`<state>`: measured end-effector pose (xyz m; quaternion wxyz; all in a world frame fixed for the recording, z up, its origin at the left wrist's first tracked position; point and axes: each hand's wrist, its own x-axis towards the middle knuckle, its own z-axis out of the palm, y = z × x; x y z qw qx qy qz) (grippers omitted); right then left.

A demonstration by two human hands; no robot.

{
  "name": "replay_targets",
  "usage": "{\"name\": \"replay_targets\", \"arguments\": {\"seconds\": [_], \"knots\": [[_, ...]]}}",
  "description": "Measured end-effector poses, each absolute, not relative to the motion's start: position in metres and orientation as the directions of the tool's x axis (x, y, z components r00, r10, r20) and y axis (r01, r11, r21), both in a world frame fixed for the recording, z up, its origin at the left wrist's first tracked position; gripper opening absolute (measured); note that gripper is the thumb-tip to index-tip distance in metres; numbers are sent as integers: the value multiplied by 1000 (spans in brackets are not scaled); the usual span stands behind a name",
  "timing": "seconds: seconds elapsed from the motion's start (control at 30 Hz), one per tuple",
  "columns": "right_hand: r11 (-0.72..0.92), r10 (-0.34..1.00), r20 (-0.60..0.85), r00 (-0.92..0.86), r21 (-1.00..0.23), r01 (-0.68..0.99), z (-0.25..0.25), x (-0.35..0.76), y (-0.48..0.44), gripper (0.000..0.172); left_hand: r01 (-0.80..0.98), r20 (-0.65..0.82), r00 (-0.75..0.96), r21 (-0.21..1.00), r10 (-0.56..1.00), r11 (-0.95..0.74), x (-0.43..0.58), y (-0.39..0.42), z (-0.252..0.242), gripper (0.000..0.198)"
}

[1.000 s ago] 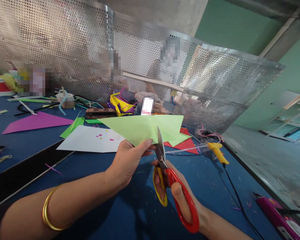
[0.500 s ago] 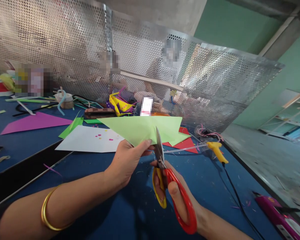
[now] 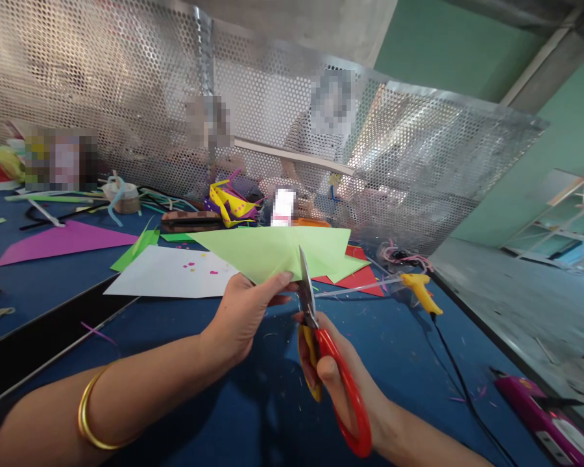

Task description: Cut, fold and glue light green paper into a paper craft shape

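Blue table (image 3: 389, 357), red paper (image 3: 367, 280) partly behind green sheet (image 3: 267, 251)

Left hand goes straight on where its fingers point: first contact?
Likely the scissors: the blades sit just past the left hand's fingertips, beside the light green paper. Depth gap unclear.

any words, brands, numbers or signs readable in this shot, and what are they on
No text can be read anywhere.
Magenta-and-white plastic box: any marks are too small to read.
Bright white upright rectangle: pixelated, unreadable.
Yellow plastic glue gun: no legible label.
Red-and-yellow-handled metal scissors: no legible brand.
Light green paper sheet: no writing visible on the side shown.
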<state>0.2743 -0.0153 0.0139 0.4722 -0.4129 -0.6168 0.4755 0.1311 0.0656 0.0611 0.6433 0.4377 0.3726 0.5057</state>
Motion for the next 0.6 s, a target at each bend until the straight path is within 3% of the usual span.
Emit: {"name": "replay_targets", "arguments": {"seconds": [0.37,0.6], "knots": [[205,968,165,-187,-954,217,25,281,-13,61,-276,-104,210,948,972,160,129,73,59,24],[176,947,152,-284,-983,59,24,284,-12,66,-340,-89,212,927,973,159,129,74,54,16]]}}
